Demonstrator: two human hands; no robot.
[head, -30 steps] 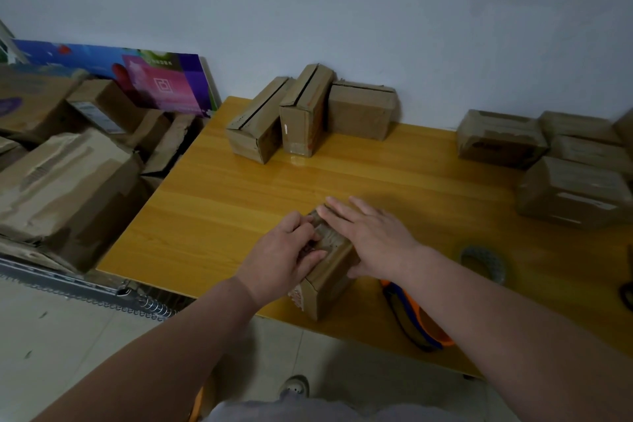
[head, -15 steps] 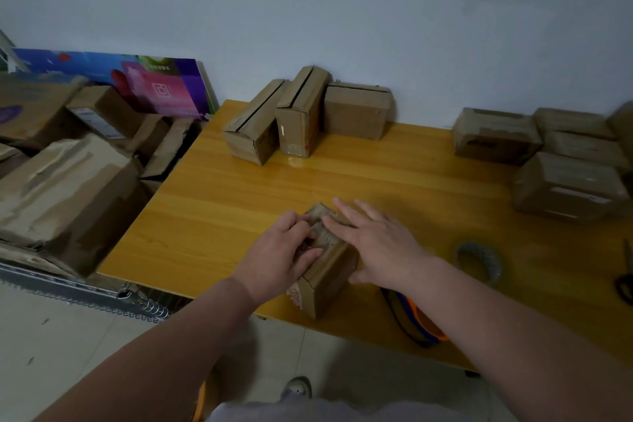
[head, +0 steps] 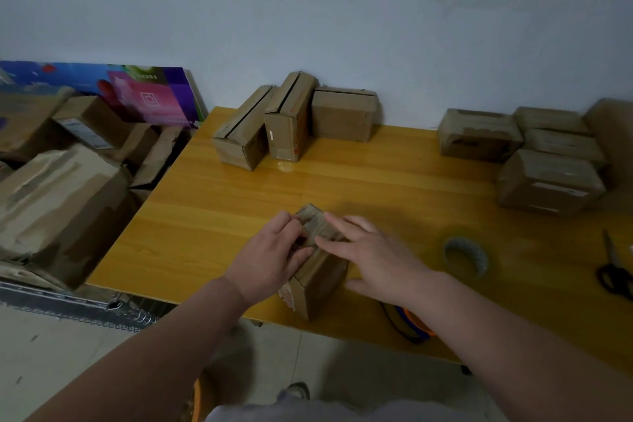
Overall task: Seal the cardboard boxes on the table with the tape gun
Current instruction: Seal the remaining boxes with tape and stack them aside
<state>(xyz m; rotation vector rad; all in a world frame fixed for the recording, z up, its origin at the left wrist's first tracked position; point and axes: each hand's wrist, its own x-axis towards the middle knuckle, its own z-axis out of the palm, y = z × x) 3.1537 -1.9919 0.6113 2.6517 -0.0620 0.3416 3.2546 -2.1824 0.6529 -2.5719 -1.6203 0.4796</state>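
A small cardboard box (head: 320, 279) stands near the front edge of the yellow wooden table (head: 239, 209). My left hand (head: 270, 257) presses its top flaps from the left, fingers curled on them. My right hand (head: 373, 259) lies flat over the box top from the right, thumb down the side. The orange and blue tape gun (head: 411, 322) lies on the table under my right forearm, mostly hidden. Three boxes (head: 291, 120) stand at the back by the wall. Several more boxes (head: 544, 161) are grouped at the back right.
A roll of tape (head: 466, 255) lies right of my right hand. Black scissors (head: 616, 271) lie at the far right edge. Left of the table is a pile of larger crumpled boxes (head: 58, 195) and a colourful board (head: 137, 92) against the wall.
My right hand has slid a little toward me along the box top, and both hands press the flaps closer together. The view shifted slightly.
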